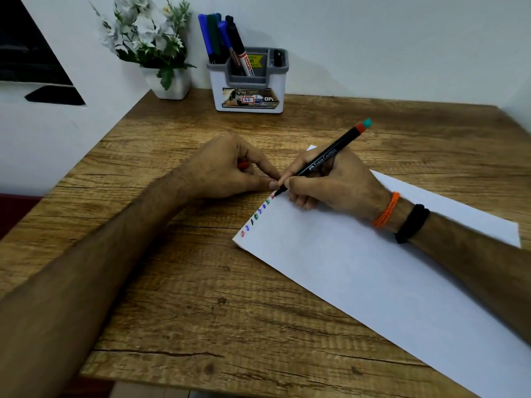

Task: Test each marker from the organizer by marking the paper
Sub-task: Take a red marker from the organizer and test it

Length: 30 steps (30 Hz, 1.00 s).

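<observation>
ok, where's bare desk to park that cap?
Free: wood left of the paper, below the left hand; also the strip between the hands and the organizer. Crowded: back edge by the flower pot, and the paper's marked edge under the right hand.

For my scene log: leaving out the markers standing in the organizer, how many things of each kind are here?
Marker in the right hand: 1
Red cap in the left hand: 1
Paper: 1
Organizer: 1
Flower pot: 1
Orange wristband: 1
Black wristband: 1
Total: 7
</observation>
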Tool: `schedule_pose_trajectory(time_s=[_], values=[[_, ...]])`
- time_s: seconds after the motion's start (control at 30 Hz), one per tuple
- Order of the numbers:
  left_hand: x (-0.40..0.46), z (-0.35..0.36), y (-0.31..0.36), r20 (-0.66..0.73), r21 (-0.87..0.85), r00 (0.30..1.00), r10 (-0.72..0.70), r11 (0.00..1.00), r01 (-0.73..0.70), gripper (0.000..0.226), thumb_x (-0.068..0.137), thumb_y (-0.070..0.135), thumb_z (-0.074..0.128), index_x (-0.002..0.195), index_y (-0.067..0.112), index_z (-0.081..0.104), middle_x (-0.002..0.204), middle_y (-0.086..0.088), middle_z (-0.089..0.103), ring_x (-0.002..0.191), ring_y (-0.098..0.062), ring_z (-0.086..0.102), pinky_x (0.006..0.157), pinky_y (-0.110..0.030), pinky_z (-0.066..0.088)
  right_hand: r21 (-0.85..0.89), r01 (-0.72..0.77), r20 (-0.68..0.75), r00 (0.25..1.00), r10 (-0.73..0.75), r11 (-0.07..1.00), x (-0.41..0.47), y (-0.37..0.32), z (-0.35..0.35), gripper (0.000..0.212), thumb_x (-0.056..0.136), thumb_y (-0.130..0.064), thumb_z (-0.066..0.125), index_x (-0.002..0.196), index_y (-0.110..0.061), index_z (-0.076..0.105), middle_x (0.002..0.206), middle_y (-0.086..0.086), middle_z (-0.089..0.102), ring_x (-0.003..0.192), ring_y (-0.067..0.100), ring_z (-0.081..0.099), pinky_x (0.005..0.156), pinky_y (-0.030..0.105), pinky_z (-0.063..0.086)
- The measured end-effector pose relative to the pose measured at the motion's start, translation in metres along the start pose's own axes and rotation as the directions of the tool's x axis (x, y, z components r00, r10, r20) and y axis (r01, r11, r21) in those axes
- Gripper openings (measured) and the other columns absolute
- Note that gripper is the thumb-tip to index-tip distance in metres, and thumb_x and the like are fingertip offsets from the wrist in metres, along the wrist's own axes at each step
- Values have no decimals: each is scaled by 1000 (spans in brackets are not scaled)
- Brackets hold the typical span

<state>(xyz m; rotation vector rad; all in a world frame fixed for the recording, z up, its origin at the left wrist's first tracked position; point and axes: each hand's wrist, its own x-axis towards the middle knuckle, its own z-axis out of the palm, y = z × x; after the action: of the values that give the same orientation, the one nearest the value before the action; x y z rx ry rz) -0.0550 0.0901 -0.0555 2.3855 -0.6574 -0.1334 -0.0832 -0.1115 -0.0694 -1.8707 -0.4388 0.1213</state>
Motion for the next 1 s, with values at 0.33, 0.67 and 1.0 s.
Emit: schedule_pose_trajectory(time_s=[0.33,0.67,1.0], values=[[0,0,-2,1,3,1000,2,1000,-2,16,75,36,78,81,48,69,60,8,63,53,-3,46,47,-14,35,35,10,-2,1000,-10,999,2,2,0,11,84,10,60,86,8,71,62,8,68,49,12,62,49,20,51],[-2,0,2,-32,-24,999,-24,999,23,32,74,36,80,105,34,70,50,10,56,47,0,47,55,-17,39,412,16,-115,993,34,911,5,0,-7,7,86,1,65,89,-4,62,69,10,70,49,13,60,43,20,47],[-6,1,8,-118,-234,991,-62,972,33,24,98,9,51,119,18,44,86,26,71,66,11,58,65,-14,39,496,47,-179,983,49,867,4,-1,-13,24,85,-22,57,95,-7,72,87,17,73,51,14,57,45,21,41]])
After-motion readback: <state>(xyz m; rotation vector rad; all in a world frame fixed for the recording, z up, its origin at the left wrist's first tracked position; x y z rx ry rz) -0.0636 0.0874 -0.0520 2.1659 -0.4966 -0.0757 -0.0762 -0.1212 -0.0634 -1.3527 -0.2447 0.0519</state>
